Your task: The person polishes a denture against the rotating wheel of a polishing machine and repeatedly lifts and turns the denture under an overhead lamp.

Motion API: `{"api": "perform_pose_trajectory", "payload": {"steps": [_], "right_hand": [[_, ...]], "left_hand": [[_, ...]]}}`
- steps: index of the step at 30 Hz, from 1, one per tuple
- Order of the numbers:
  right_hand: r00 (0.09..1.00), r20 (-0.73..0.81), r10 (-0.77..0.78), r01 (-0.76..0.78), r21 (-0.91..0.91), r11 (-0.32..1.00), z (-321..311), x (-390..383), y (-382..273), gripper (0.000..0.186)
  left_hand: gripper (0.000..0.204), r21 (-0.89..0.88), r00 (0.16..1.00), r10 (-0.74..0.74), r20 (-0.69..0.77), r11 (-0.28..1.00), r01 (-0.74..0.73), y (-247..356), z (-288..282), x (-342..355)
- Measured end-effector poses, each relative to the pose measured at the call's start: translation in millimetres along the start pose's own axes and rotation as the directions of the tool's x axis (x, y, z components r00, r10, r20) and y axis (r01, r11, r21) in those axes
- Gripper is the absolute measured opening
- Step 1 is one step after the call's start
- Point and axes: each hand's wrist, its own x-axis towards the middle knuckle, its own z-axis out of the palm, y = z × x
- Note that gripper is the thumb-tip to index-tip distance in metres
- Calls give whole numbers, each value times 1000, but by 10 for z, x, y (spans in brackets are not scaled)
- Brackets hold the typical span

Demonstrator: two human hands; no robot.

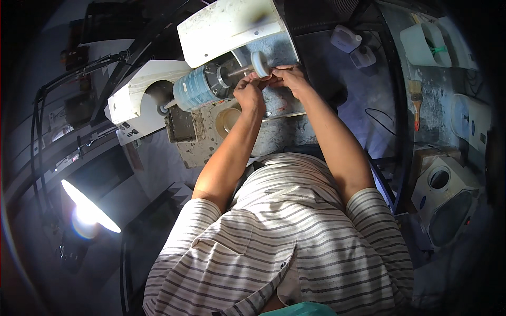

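Both my hands meet just below a white polishing wheel (260, 62) on the shaft of a bench lathe. Its motor (196, 88) is a light blue ribbed cylinder with a second small wheel on its left end. My left hand (249, 94) and my right hand (287, 77) pinch a small object together against the wheel's lower edge. The object is hidden by my fingers. A white hood (227, 27) covers the wheel from above.
A dusty grey tray (197, 139) with a round cup sits under the motor. A lit lamp (89, 208) glows lower left. On the right counter lie a paintbrush (416, 102), white bottles (346, 39), a white container (424, 45) and a beige machine (445, 197).
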Motion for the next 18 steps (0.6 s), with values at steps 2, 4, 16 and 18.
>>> {"api": "perform_pose_trajectory", "payload": {"steps": [2,4,16,18], "right_hand": [[1000,-22,6,-6,11,1000,11,10,-1,19],[999,-40,15,-14,20,1000,54,-1,-20,20],[998,-63,16,-16,12,1000,130,-131,-47,27],[997,-73,11,-10,22,1000,130,-126,-42,27]], "left_hand": [[12,-20,999,-38,-21,999,37,-6,-13,37],[12,-49,995,-92,24,994,93,-91,-139,180],[13,0,993,-111,31,994,111,-65,-240,276],[12,9,993,-108,43,994,108,-49,-233,271]]}}
